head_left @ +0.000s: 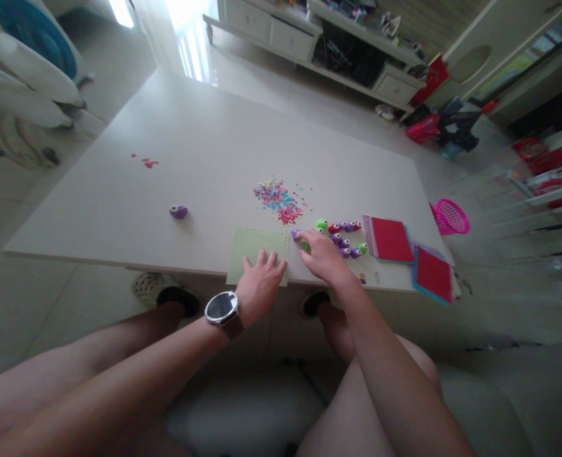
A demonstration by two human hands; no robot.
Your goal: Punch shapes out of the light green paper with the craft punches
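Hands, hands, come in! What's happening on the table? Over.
Left hand flat on green paper. Right hand on a small punch at the paper's right edge, grip unclear. Confetti pile just beyond, more punches to the right.

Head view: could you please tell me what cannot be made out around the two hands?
All in the head view.
Under the right hand: its palm hides whatever it touches.
Near edge of the green sheet: covered by the left hand.
Shapes of the paper bits: too small to tell.
Details of the small punches: too small.
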